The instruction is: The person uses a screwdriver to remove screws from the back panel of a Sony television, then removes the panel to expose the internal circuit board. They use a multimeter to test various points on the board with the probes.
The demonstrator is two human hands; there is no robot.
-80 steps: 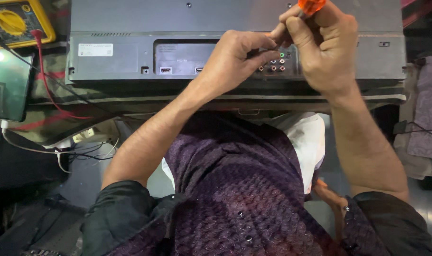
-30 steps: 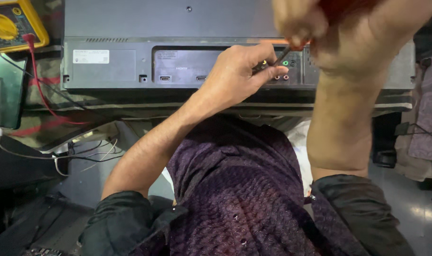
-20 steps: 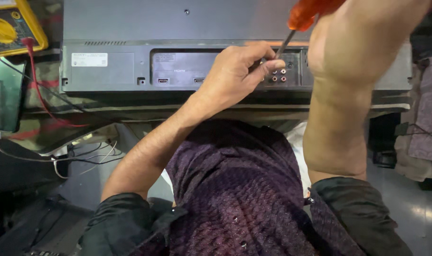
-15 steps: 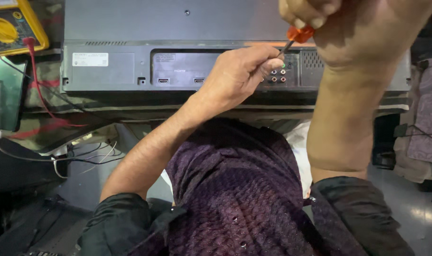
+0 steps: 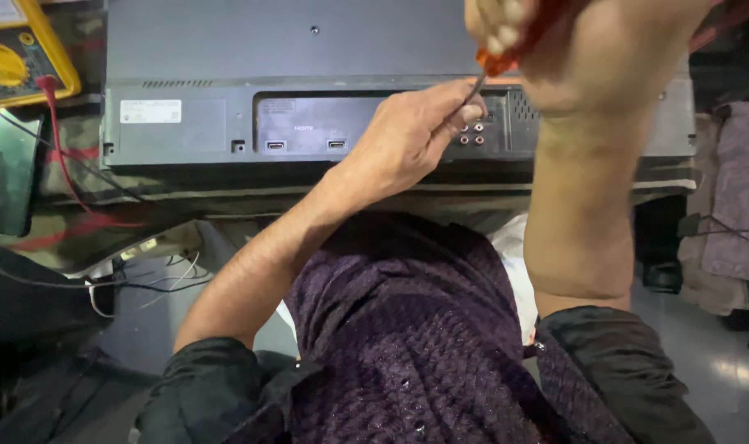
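A flat dark grey television (image 5: 308, 74) lies back-side up on the bench, its port panel facing me. My right hand (image 5: 588, 49) grips an orange-handled screwdriver (image 5: 498, 62), held high near the top edge of the view and partly blurred. Its metal shaft angles down towards the round connector sockets (image 5: 471, 133). My left hand (image 5: 415, 136) rests on the port panel, fingertips pinching the screwdriver shaft just beside those sockets.
A yellow multimeter (image 5: 16, 53) with a red lead (image 5: 57, 148) sits at the far left, next to a green board (image 5: 4, 177). White and black cables (image 5: 127, 279) hang below the bench edge. A grey cloth-covered object (image 5: 732, 189) stands at the right.
My right hand with the screwdriver has risen towards the camera and wavered, then come down a little. The left hand has stayed on the port panel, steadying the shaft.
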